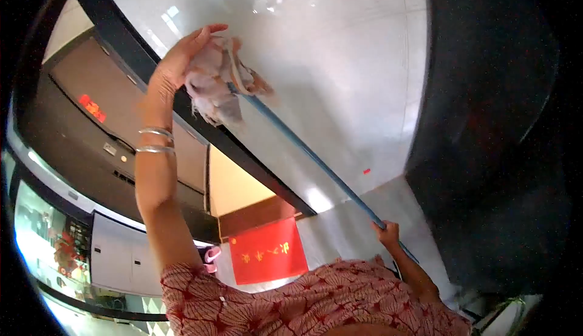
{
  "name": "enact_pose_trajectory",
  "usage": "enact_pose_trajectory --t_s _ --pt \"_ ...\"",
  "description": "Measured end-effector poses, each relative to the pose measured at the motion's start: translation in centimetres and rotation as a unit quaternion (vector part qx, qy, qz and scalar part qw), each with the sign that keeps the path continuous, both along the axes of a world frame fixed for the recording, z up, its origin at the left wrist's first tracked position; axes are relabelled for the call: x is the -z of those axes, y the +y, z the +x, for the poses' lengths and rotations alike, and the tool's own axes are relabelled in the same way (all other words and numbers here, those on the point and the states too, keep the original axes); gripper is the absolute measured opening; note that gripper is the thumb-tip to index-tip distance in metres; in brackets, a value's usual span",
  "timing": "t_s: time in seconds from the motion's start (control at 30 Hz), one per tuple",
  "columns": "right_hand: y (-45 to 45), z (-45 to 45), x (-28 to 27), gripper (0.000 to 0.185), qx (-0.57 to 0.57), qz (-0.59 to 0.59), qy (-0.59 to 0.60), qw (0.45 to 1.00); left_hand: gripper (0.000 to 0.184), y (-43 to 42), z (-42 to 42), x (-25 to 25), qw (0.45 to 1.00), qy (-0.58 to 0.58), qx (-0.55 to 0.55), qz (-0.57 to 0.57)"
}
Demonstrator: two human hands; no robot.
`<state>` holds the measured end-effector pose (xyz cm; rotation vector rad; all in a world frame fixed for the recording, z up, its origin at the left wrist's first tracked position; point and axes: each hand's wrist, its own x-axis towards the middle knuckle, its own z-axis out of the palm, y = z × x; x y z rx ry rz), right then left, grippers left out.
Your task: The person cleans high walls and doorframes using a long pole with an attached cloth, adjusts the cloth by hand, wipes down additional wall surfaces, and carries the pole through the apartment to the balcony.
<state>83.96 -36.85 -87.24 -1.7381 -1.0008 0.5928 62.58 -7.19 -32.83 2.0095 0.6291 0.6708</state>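
Note:
A long blue pole (310, 152) runs slantwise across the view. A crumpled pinkish-grey rag (212, 87) with frayed edges is bunched around its upper end. My left hand (189, 50) grips the rag from the side, its fingers lying along the top edge; part of the palm is hidden behind the cloth. Two silver bangles circle the left wrist. Lower down, my right hand (387, 233) is closed around the pole near its other end, which passes on beyond the hand.
A glossy pale floor (340, 50) with bright reflections lies behind the pole. There is a red mat (268, 252) with yellow characters beside pink slippers (211, 258). A brown door (97, 87), a white cabinet (124, 254) and a dark panel (486, 123) stand around.

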Motion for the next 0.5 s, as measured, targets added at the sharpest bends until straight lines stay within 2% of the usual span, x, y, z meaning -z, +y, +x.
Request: enact_pose_trajectory --t_s 0.03,0.07,0.13,0.2,0.23,0.27,0.3,0.37,0.4,0.47,0.5 --pt "0.2 0.1 -0.8 0.039 -0.005 0.014 -0.012 1.0 0.04 0.4 -0.3 -0.4 0.998 -0.038 -0.027 -0.038" --pt "0.6 0.0 -0.9 0.039 -0.011 0.028 -0.023 0.999 0.045 0.6 -0.6 -0.8 1.0 -0.016 -0.008 -0.01" --pt "1.6 0.0 0.2 0.038 -0.013 -0.052 -0.034 0.998 0.034 1.4 -0.8 -0.3 0.98 0.106 -0.058 0.16" --pt "2.1 -0.2 5.7 0.036 -0.02 -0.045 -0.126 0.991 0.027 1.9 -0.9 -0.6 0.994 0.037 -0.031 0.094" --pt "3.5 -0.1 4.4 0.036 -0.018 -0.032 -0.132 0.991 0.028 1.0 -0.4 -0.9 0.995 -0.019 -0.041 0.092" --pt "3.6 -0.9 2.7 0.035 -0.031 0.004 -0.051 0.998 0.028 1.3 -0.3 -1.7 0.994 -0.021 -0.042 0.097" --pt "2.9 -2.0 0.6 0.035 -0.044 0.033 0.032 0.998 0.029 1.7 -0.2 -2.2 0.991 -0.081 -0.061 0.092" --pt "4.3 -2.3 -3.0 0.034 -0.042 -0.001 0.018 0.999 0.032 1.9 0.0 -3.1 0.972 -0.198 -0.097 0.077" --pt "5.5 -2.5 -5.3 0.035 -0.041 -0.032 0.005 0.999 0.033 2.0 0.5 -3.4 0.93 -0.254 -0.194 0.179" --pt "7.1 -2.7 -9.8 0.035 -0.039 -0.04 0.028 0.998 0.038 2.0 -0.8 -2.9 0.799 -0.248 -0.346 0.424" --pt "7.2 -2.9 -10.9 0.035 -0.032 -0.048 0.049 0.997 0.034 1.4 -0.7 -1.5 0.763 -0.309 -0.36 0.439"
